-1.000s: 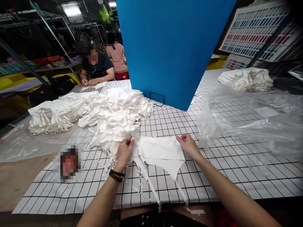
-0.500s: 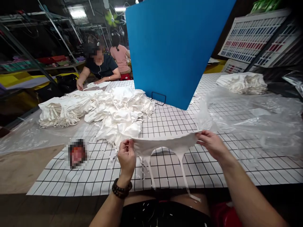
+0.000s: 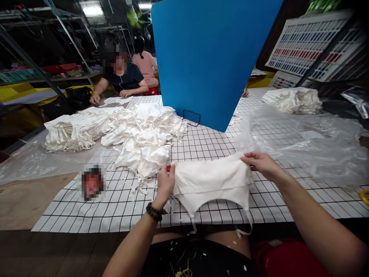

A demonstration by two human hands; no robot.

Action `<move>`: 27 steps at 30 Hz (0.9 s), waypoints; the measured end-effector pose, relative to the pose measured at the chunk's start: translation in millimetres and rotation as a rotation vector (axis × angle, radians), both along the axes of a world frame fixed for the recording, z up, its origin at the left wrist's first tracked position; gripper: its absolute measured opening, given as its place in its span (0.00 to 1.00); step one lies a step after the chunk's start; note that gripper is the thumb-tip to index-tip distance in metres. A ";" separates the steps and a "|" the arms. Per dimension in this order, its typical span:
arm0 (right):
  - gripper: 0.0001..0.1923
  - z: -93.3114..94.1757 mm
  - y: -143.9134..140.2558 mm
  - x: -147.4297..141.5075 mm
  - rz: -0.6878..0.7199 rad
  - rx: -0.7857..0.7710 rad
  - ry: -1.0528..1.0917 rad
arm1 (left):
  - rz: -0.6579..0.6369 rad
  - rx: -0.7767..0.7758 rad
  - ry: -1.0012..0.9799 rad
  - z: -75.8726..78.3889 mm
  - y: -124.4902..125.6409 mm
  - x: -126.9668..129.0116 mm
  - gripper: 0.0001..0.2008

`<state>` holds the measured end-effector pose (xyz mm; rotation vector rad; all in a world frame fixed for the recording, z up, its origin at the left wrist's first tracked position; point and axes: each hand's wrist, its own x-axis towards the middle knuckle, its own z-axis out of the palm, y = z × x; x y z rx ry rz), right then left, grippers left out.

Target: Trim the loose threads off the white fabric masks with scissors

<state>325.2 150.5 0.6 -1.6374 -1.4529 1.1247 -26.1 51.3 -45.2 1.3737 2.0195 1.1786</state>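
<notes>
Straps (image 3: pixel 245 227) partly below table edge (image 3: pixel 115 227)

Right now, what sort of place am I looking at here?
Most likely a garment workshop. Both hands, left hand and right hand, hold a white fabric piece over a gridded table; a heap of similar pieces lies beside it, and a colour swatch board stands behind.
</notes>
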 end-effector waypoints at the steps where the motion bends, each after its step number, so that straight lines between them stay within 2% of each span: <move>1: 0.09 -14.4 10.1 -7.5 -0.016 -0.005 -0.073 | -0.001 -0.039 0.038 -11.5 12.7 -1.4 0.11; 3: 0.07 -37.4 27.5 -21.8 -0.051 0.009 -0.240 | -0.009 -0.115 0.126 -28.5 35.3 -3.0 0.10; 5: 0.05 -50.0 39.3 -35.2 -0.073 0.050 -0.391 | -0.017 -0.169 0.210 -36.7 51.7 -4.0 0.09; 7: 0.07 -51.7 41.7 -47.5 -0.069 0.103 -0.502 | -0.030 -0.185 0.285 -36.9 59.7 -5.3 0.10; 9: 0.15 -43.8 29.6 -57.4 -0.062 0.169 -0.573 | -0.060 -0.162 0.348 -31.4 57.0 -7.4 0.15; 11: 0.18 -31.0 -0.6 -63.0 -0.042 0.233 -0.600 | -0.137 -0.113 0.391 -23.2 42.5 -9.3 0.18; 13: 0.12 -20.9 -48.2 -64.7 0.084 0.205 -0.537 | -0.268 -0.068 0.409 -15.5 16.8 -10.0 0.15; 14: 0.09 -19.7 -76.5 -65.2 0.250 0.073 -0.415 | -0.352 -0.046 0.409 -12.8 0.8 -9.7 0.14; 16: 0.13 -28.8 -134.6 -69.2 0.614 -0.254 -0.179 | -0.537 0.012 0.382 -10.6 -34.4 -8.1 0.15; 17: 0.12 -39.2 -161.0 -73.8 0.701 -0.336 -0.148 | -0.617 0.046 0.354 -11.2 -52.1 -6.9 0.17; 18: 0.13 -52.8 -183.7 -80.3 0.690 -0.357 -0.127 | -0.680 0.076 0.319 -12.9 -68.9 -5.5 0.19; 20: 0.23 -84.4 -214.9 -97.6 0.499 -0.286 -0.025 | -0.752 0.103 0.243 -18.5 -97.4 -2.6 0.22; 21: 0.24 -100.0 -223.5 -106.8 0.416 -0.264 0.052 | -0.769 0.098 0.212 -21.8 -108.5 -1.1 0.24; 24: 0.22 -133.7 -230.8 -126.6 0.305 -0.257 0.125 | -0.882 0.069 0.155 -30.5 -128.1 3.6 0.30; 27: 0.20 -146.4 -230.7 -130.4 0.208 -0.239 0.166 | -0.986 0.056 0.137 -35.5 -133.6 8.8 0.33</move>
